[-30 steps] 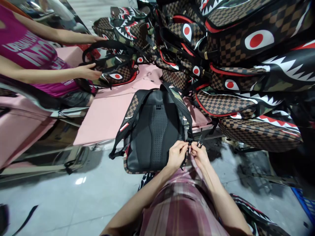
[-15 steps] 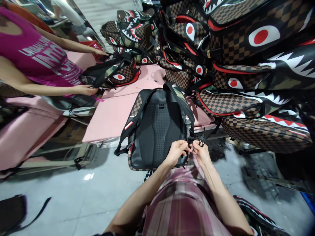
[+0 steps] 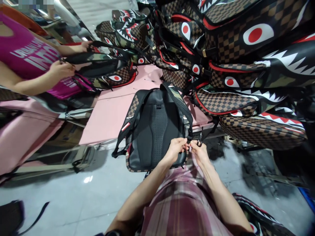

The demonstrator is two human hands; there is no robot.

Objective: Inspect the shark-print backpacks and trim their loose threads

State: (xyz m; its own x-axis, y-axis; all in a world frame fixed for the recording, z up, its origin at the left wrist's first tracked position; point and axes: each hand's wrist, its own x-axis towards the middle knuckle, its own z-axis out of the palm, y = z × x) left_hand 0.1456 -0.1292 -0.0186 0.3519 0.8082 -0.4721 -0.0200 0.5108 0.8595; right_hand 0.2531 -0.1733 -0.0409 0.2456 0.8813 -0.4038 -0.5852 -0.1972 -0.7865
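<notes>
A black backpack (image 3: 157, 131) lies on its front at the near edge of the pink table, its padded back panel and shoulder straps facing up. My left hand (image 3: 177, 147) is closed at its lower right edge, pinching the strap end (image 3: 189, 140) there. Fingertip to fingertip with it, my right hand (image 3: 199, 149) is also closed. Dark scissors (image 3: 200, 139) sit in the right hand, loops around the fingers and blades pointing away from me. What the right fingertips pinch is too small to make out.
Checkered shark-face backpacks (image 3: 236, 62) are piled along the right and back of the pink table (image 3: 98, 121). At left, a person in a magenta top (image 3: 31, 59) handles another backpack (image 3: 105, 70). More bags lie on the floor (image 3: 81, 203).
My hands stay at the backpack's lower right edge with only slight finger movement. The other person's hands have moved left, and their backpack now lies spread wider.
</notes>
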